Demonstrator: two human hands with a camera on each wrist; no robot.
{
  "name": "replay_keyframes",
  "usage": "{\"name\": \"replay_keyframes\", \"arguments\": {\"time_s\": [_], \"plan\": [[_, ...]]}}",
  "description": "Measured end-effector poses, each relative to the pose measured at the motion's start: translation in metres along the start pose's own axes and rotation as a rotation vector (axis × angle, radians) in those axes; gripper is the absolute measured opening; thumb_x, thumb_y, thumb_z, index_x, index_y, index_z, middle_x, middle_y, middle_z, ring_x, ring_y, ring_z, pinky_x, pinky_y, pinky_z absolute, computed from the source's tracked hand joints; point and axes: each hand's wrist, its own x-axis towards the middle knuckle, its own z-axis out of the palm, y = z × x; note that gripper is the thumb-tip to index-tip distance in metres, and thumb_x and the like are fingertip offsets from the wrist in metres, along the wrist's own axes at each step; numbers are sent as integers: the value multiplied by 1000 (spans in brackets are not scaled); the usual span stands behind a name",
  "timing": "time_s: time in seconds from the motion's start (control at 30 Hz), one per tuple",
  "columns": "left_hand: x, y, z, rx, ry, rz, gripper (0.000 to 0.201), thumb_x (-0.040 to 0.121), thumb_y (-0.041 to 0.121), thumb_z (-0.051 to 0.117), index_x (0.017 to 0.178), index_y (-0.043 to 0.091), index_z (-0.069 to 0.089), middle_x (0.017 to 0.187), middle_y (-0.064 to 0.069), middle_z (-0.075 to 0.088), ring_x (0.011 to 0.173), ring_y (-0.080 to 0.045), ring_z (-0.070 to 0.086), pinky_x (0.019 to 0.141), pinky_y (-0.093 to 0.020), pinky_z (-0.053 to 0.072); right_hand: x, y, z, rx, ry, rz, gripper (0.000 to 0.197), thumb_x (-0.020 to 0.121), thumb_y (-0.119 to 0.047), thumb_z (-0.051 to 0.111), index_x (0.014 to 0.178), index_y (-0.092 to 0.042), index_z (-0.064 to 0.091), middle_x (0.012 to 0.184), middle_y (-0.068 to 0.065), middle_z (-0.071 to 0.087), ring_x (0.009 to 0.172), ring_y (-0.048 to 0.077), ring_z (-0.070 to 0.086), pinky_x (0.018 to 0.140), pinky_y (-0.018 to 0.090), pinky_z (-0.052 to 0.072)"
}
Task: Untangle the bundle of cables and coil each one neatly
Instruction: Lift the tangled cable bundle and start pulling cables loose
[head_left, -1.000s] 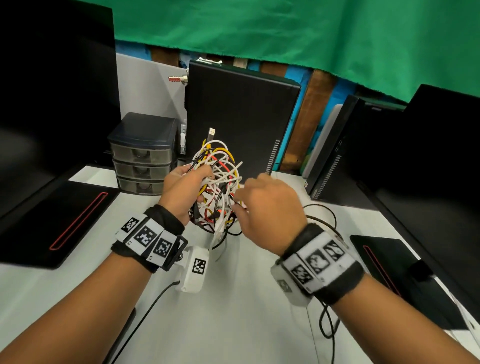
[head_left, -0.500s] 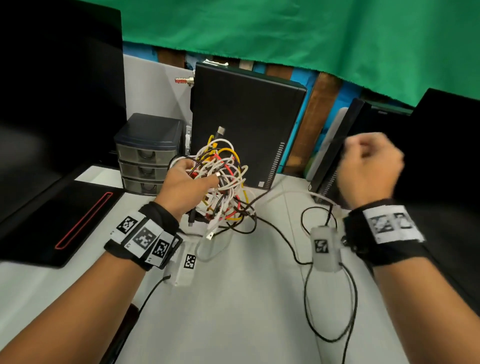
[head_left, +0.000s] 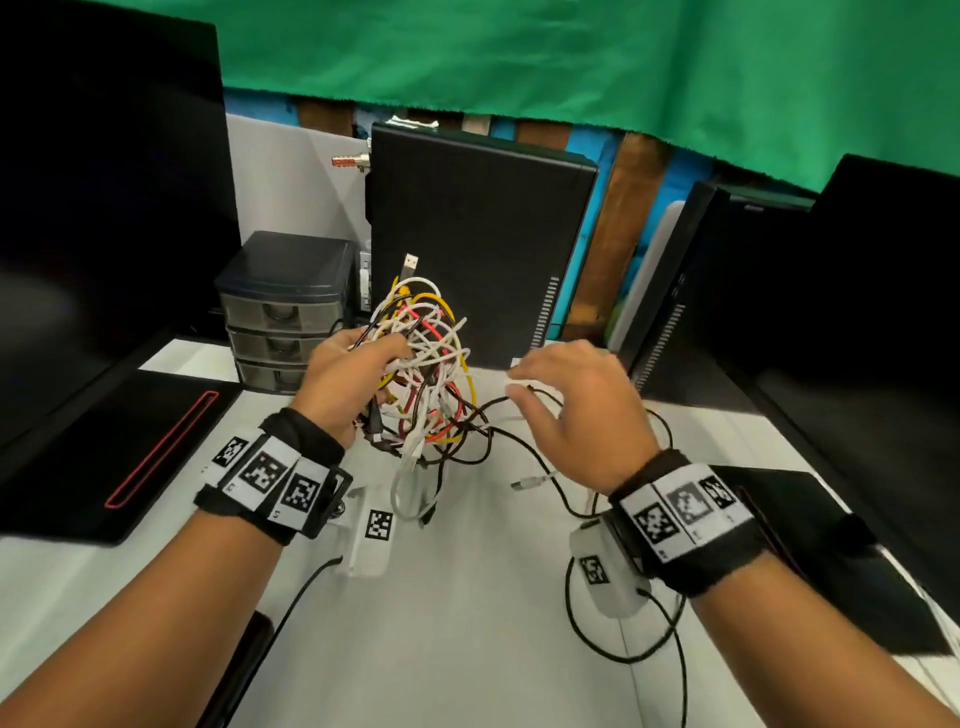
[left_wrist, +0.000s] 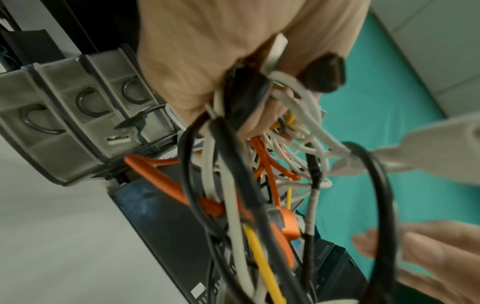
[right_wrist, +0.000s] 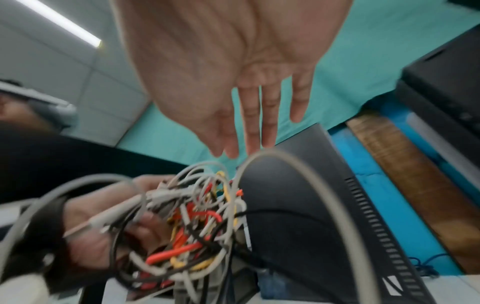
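A tangled bundle of white, black, red and yellow cables (head_left: 426, 374) is held up above the white table (head_left: 441, 649). My left hand (head_left: 348, 379) grips its left side, fingers curled through the strands; the left wrist view shows the same grip on the bundle (left_wrist: 246, 185). My right hand (head_left: 566, 405) hovers just right of the bundle with its fingers spread and straight (right_wrist: 246, 82), holding nothing. A white cable (right_wrist: 311, 170) arcs below that palm. A white cable end with a plug (head_left: 524, 483) lies on the table under the right hand.
A black computer tower (head_left: 478, 244) stands right behind the bundle, and a grey three-drawer unit (head_left: 285, 312) is to its left. Black pads lie at the left (head_left: 119, 452) and right (head_left: 831, 571). Another dark tower (head_left: 701, 291) stands at the right. Black cable loops (head_left: 571, 613) lie near my right wrist.
My right hand pulled away to the right as a fist, drawing cable out of the bundle, then came back toward the bundle with open fingers. My left hand kept its grip.
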Motion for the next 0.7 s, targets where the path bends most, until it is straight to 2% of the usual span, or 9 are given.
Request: {"name": "replay_keyframes", "arguments": {"time_s": [0.07, 0.13, 0.27, 0.33, 0.47, 0.5, 0.53, 0.6, 0.7], "plan": [[-2, -1, 1, 4, -14, 4, 26, 85, 3, 66, 110, 8, 62, 73, -1, 66, 40, -4, 56, 36, -13, 38, 6, -8, 12, -68, -179, -13, 32, 99, -42, 51, 124, -28, 66, 121, -6, 69, 116, 16, 58, 107, 37, 34], [-3, -2, 1, 9, -22, 7, 26, 85, 3, 66, 110, 9, 62, 76, -2, 67, 41, -4, 58, 36, -13, 38, 11, -6, 20, -69, -352, 66, 32, 101, -41, 47, 126, -29, 62, 117, -3, 70, 112, 19, 61, 109, 39, 35], [2, -5, 0, 41, -19, 9, 31, 83, 6, 67, 114, 9, 63, 88, -5, 70, 54, -7, 62, 38, -16, 40, 13, -8, 18, 27, -469, 87, 22, 100, -31, 51, 100, -21, 70, 98, -1, 70, 92, 22, 64, 84, 37, 52], [5, -7, 1, 64, -1, 13, 33, 82, 8, 69, 115, 11, 64, 93, -5, 71, 63, -10, 63, 40, -17, 42, 15, -4, 13, 59, -298, 70, 21, 100, -28, 51, 95, -18, 69, 91, -1, 67, 85, 19, 62, 77, 34, 52], [10, -11, -6, 103, 29, -5, 30, 80, 8, 70, 109, 14, 65, 92, -5, 73, 66, -13, 67, 44, -18, 46, 33, 33, -26, 338, 484, 276, 19, 98, -22, 54, 85, -15, 64, 73, -7, 59, 66, -1, 54, 64, 16, 42], [10, -11, -8, 109, 37, -17, 29, 80, 8, 70, 109, 14, 65, 90, -5, 73, 63, -12, 67, 43, -17, 45, 39, 51, -42, 413, 660, 363, 19, 96, -22, 54, 82, -14, 64, 69, -6, 57, 62, -2, 53, 61, 18, 44], [13, -13, -12, 111, 47, -25, 27, 80, 8, 70, 107, 13, 65, 88, -4, 73, 60, -11, 67, 43, -17, 45, 43, 69, -58, 489, 795, 459, 19, 93, -24, 55, 77, -17, 63, 67, -3, 57, 58, 5, 54, 59, 28, 49], [16, -14, -17, 77, 61, -57, 17, 81, 9, 69, 98, 11, 65, 79, -3, 71, 52, -9, 65, 43, -18, 45, 45, 104, -77, 572, 892, 636, 20, 84, -31, 56, 65, -27, 62, 61, 2, 57, 58, 21, 57, 61, 45, 53], [16, -10, -20, -66, 22, -101, 10, 85, 11, 63, 93, 8, 68, 67, -3, 70, 48, -12, 64, 45, -19, 47, 33, 123, -67, 577, 685, 736, 20, 84, -27, 58, 66, -27, 65, 59, 2, 55, 51, 17, 53, 59, 44, 51]]}}
